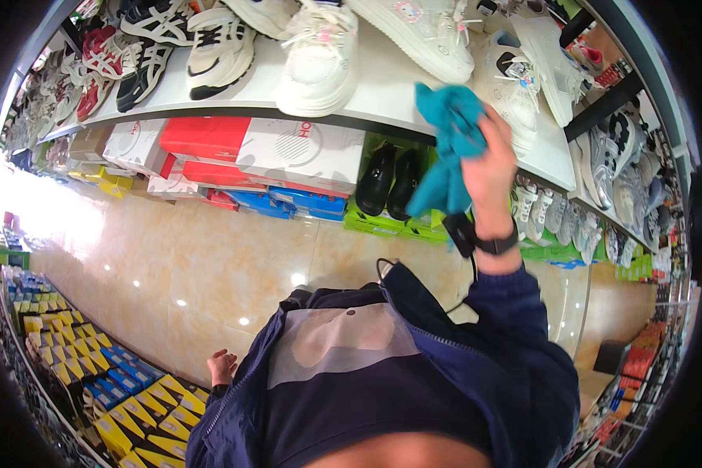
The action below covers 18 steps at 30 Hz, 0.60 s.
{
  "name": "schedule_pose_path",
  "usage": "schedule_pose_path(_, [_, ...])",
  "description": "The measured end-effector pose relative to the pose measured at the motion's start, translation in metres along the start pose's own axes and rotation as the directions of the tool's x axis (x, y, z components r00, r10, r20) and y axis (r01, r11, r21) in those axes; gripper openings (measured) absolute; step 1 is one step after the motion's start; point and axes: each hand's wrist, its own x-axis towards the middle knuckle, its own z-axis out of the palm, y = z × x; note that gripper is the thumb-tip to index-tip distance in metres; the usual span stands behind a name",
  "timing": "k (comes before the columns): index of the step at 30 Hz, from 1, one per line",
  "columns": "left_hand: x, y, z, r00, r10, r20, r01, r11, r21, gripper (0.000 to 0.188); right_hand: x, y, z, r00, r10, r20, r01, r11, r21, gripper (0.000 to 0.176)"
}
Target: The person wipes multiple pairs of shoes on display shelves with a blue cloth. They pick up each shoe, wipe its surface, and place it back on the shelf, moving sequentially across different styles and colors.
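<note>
My right hand (491, 164) grips a bunched teal cloth (453, 126) in front of the edge of a white display shelf (380, 82). Part of the cloth hangs below the hand, and it looks slightly blurred. Nearest to it on the shelf are a white sneaker with a charm on its laces (506, 88) and a white sneaker with a printed patch (424, 35). My left hand (222, 367) hangs low beside my jacket, with nothing in it and its fingers loosely apart.
Below the shelf stand stacked red shoe boxes (205, 140), white shoe boxes (304, 152) and black shoes (377, 181) on green boxes (374, 224). More sneakers (222, 52) line the shelf leftward. Behind my left side are rows of yellow boxes (134, 415). Glossy tile floor (210, 251) lies between.
</note>
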Motion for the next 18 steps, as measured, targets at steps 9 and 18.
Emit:
schedule_pose_path(9, [0.083,-0.050,-0.044,0.990,0.009,0.143,0.006,0.995,-0.103,0.033,0.050,-0.028,0.119,0.974,0.067,0.217,0.048,0.875,-0.482,0.028])
schedule_pose_path(18, [0.173,-0.175,-0.061,0.996,0.065,0.055,-0.072,0.989,0.132,0.028,0.033,-0.029,0.118,0.989,0.049,0.138,0.027,0.864,-0.502,0.029])
